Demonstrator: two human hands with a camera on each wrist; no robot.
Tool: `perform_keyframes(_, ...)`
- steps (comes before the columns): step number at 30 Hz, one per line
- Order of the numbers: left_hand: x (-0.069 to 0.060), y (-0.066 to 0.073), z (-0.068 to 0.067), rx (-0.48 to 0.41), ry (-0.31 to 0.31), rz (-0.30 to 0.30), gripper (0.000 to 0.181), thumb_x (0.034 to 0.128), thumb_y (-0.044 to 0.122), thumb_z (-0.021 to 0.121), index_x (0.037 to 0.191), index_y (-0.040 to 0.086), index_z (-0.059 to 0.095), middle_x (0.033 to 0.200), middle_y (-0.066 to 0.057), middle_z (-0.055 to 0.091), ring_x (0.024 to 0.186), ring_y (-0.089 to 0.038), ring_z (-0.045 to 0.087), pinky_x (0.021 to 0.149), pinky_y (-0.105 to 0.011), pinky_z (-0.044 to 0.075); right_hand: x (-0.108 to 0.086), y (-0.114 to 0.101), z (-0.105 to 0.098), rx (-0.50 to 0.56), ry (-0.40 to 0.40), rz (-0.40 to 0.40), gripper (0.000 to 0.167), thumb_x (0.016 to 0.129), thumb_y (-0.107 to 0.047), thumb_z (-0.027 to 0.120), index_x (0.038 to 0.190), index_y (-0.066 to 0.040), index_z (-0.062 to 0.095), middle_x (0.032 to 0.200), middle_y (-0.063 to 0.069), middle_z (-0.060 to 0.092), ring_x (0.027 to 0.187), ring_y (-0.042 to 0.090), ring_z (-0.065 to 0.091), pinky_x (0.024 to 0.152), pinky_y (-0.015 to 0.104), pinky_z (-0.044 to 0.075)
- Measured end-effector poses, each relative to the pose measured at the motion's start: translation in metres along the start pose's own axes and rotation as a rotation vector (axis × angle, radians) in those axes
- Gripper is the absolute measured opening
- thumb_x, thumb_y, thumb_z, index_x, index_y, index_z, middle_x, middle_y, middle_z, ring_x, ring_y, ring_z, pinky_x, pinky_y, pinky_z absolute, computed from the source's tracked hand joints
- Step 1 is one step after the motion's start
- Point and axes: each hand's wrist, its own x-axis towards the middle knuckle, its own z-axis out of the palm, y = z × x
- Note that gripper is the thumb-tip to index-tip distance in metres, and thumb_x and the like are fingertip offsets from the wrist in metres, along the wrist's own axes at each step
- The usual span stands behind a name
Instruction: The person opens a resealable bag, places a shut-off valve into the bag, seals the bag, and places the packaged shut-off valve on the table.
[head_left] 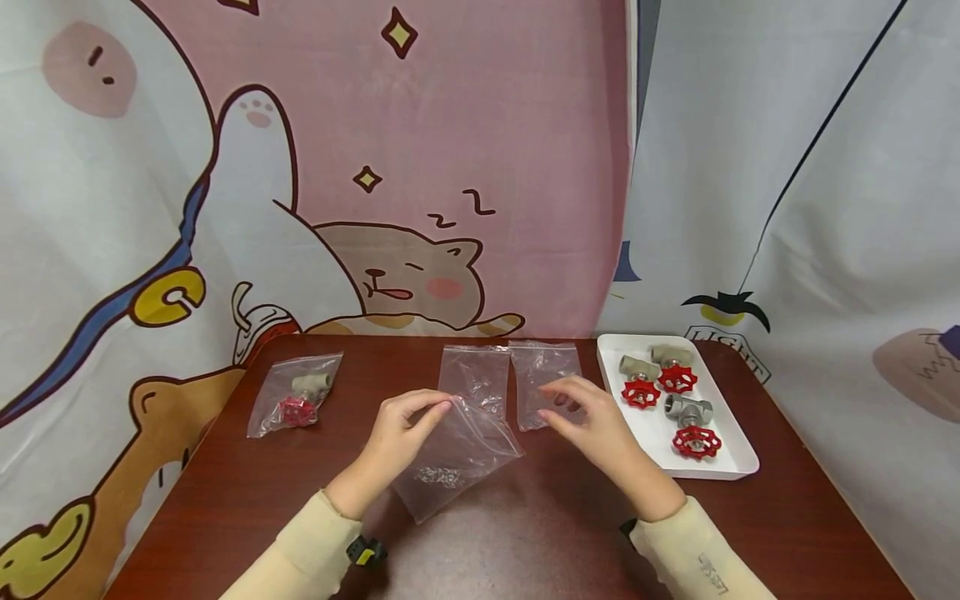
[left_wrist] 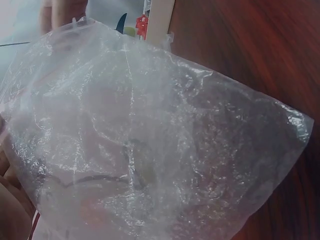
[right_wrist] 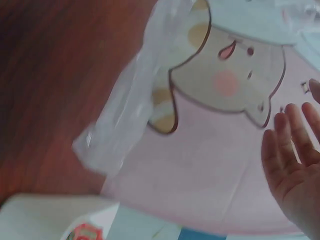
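Observation:
A clear zip-lock bag (head_left: pixel 468 446) hangs in front of me above the table. My left hand (head_left: pixel 393 437) pinches its top edge between thumb and fingertips. To the bag's right, my right hand (head_left: pixel 600 425) is held up apart from it, fingers slightly bent and thumb apart, with nothing in its grasp. The right wrist view also shows this right hand (right_wrist: pixel 297 175) with its fingers spread out and bare. In the left wrist view the crinkled bag (left_wrist: pixel 165 130) fills most of the picture and hides much of the left hand (left_wrist: pixel 12 200).
Two more clear bags (head_left: pixel 476 360) (head_left: pixel 558 362) lie flat at the table's back. A bagged red-handled valve (head_left: pixel 303 400) lies at the left. On the right, a white tray (head_left: pixel 738 462) holds three valves (head_left: pixel 693 437) with red handwheels. A printed curtain (head_left: pixel 525 125) hangs behind.

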Motion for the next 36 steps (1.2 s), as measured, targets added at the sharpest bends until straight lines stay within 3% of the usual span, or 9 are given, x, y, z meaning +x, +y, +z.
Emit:
perform_keyframes(8,-0.001,-0.003,0.0,-0.026,-0.018,-0.026,0.012,0.0843,-0.003,0.065,0.094,-0.002,0.071,0.091,-0.013,0.072,0.082,-0.019,0.067,0.069,-0.027,0.055,-0.001,0.033,-0.038,-0.231,-0.046,0.182,0.032,0.079,-0.014,0.076,0.11,-0.008,0.066,0.101,0.008,0.067,0.087,0.021,0.061,0.072,0.042,0.049)
perform_keyframes(14,-0.002,-0.003,0.0,-0.03,-0.016,-0.044,0.012,0.0842,-0.004,0.065,0.094,-0.003,0.071,0.09,-0.013,0.072,0.081,-0.017,0.066,0.069,-0.024,0.055,-0.005,0.06,-0.061,-0.284,-0.056,0.274,0.035,0.081,-0.012,0.073,0.113,-0.001,0.064,0.109,0.02,0.065,0.1,0.037,0.061,0.085,0.052,0.047)
perform_keyframes(18,-0.002,-0.005,0.0,-0.033,-0.013,-0.038,0.011,0.0842,-0.004,0.065,0.094,-0.002,0.071,0.09,-0.013,0.071,0.081,-0.015,0.065,0.069,-0.024,0.055,-0.011,0.077,-0.077,-0.283,-0.082,0.369,0.036,0.084,-0.014,0.07,0.116,0.001,0.062,0.109,0.023,0.065,0.096,0.038,0.062,0.083,0.051,0.048)
perform_keyframes(21,-0.002,-0.006,0.0,-0.035,-0.012,-0.035,0.011,0.0843,-0.003,0.065,0.094,-0.002,0.071,0.09,-0.013,0.071,0.081,-0.014,0.065,0.069,-0.023,0.054,-0.016,0.091,-0.092,-0.248,-0.114,0.523,0.04,0.091,-0.025,0.063,0.12,0.002,0.059,0.113,0.027,0.062,0.099,0.04,0.059,0.08,0.049,0.047)
perform_keyframes(24,-0.002,-0.008,0.0,-0.038,-0.011,-0.037,0.011,0.0845,-0.002,0.066,0.094,-0.001,0.071,0.09,-0.012,0.072,0.081,-0.013,0.065,0.069,-0.022,0.054,-0.023,0.104,-0.108,-0.124,-0.146,0.765,0.056,0.096,-0.041,0.051,0.129,0.004,0.05,0.125,0.031,0.052,0.11,0.043,0.053,0.084,0.051,0.045)
perform_keyframes(28,-0.002,-0.009,0.0,-0.039,-0.013,-0.04,0.011,0.0845,-0.002,0.066,0.094,-0.001,0.071,0.09,-0.012,0.072,0.081,-0.013,0.065,0.069,-0.022,0.054,-0.034,0.124,-0.122,0.053,-0.087,1.05,0.072,0.094,-0.054,0.044,0.139,0.003,0.039,0.135,0.03,0.044,0.117,0.041,0.049,0.09,0.049,0.046)
perform_keyframes(32,-0.002,-0.008,0.0,-0.04,-0.013,-0.038,0.011,0.0843,-0.003,0.066,0.094,-0.002,0.071,0.09,-0.012,0.072,0.081,-0.014,0.066,0.07,-0.022,0.054,-0.043,0.138,-0.131,0.135,-0.026,1.18,0.074,0.094,-0.053,0.043,0.144,0.002,0.032,0.14,0.028,0.041,0.121,0.039,0.046,0.095,0.047,0.045)
perform_keyframes(35,-0.001,-0.007,-0.001,-0.045,-0.016,-0.045,0.011,0.0844,-0.003,0.066,0.094,-0.002,0.071,0.09,-0.013,0.072,0.081,-0.011,0.065,0.069,-0.022,0.054,-0.05,0.145,-0.136,0.188,-0.032,1.217,0.075,0.096,-0.05,0.042,0.145,0.005,0.026,0.144,0.03,0.035,0.127,0.042,0.04,0.102,0.05,0.04)
perform_keyframes(36,-0.001,-0.007,-0.001,-0.047,-0.019,-0.05,0.011,0.0844,-0.003,0.066,0.094,-0.002,0.071,0.09,-0.013,0.072,0.081,-0.01,0.065,0.07,-0.022,0.054,-0.053,0.151,-0.137,0.178,-0.038,1.231,0.075,0.095,-0.052,0.042,0.145,0.004,0.028,0.137,0.029,0.045,0.121,0.038,0.048,0.1,0.048,0.042)
